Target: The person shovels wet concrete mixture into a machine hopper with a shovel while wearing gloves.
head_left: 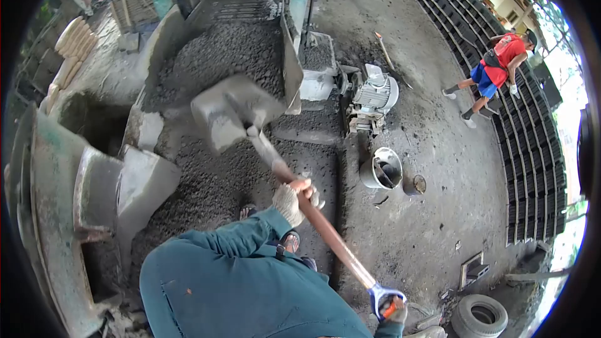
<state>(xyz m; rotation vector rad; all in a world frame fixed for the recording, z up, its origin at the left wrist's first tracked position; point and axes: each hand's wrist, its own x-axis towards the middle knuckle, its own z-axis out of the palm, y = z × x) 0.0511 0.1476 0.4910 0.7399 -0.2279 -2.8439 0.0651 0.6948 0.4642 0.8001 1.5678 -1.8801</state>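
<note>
A long shovel (325, 228) slants across the middle of the view, its broad grey blade (235, 109) over the dark gravelly mix (219, 53) and blurred by motion. My left hand (297, 199), in a pale knitted glove with bare fingertips, is wrapped round the shaft below the blade. At the lower right my right hand (393, 310), also gloved, grips the blue and orange D-shaped handle at the shaft's end. Both arms are in dark teal sleeves. My sandalled feet show under the shaft.
An electric motor (377, 95) stands right of the trough. Beside it are a white bucket (382, 168) and a small can (415, 184). A tyre (479, 316) lies at lower right. A person in red (506, 55) bends by long racks of dark blocks (532, 150). A pit (94, 122) opens at left.
</note>
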